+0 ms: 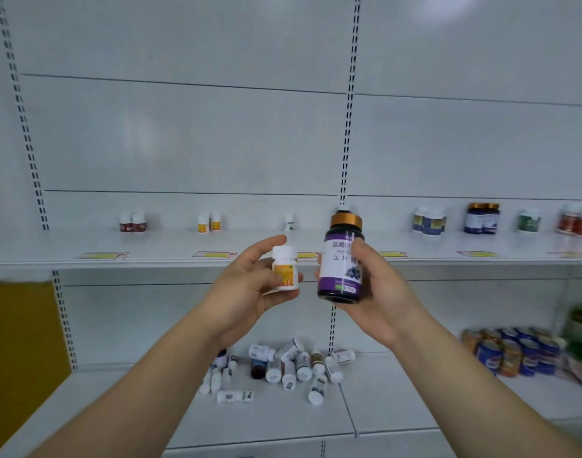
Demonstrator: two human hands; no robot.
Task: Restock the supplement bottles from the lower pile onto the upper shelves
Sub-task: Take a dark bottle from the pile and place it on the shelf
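Head view. Left hand: fingers and thumb curled round one small white plastic bottle with orange-yellow label, held upright in front of the upper white metal shelf. Right hand: thumb and fingers wrapped round one dark bottle with purple label and copper cap, upright, just beside the white bottle, apart from it.

On the upper shelf, left to right: two red-labelled bottles; two yellow-labelled bottles; one small white bottle; two blue-and-yellow-labelled bottles; two dark copper-capped bottles; one green-labelled bottle; red-labelled bottles at the right edge, count blurred.

On the lower shelf: loose pile of white-capped bottles, mostly lying down, roughly twenty; blue-and-orange cans at right, count unclear.
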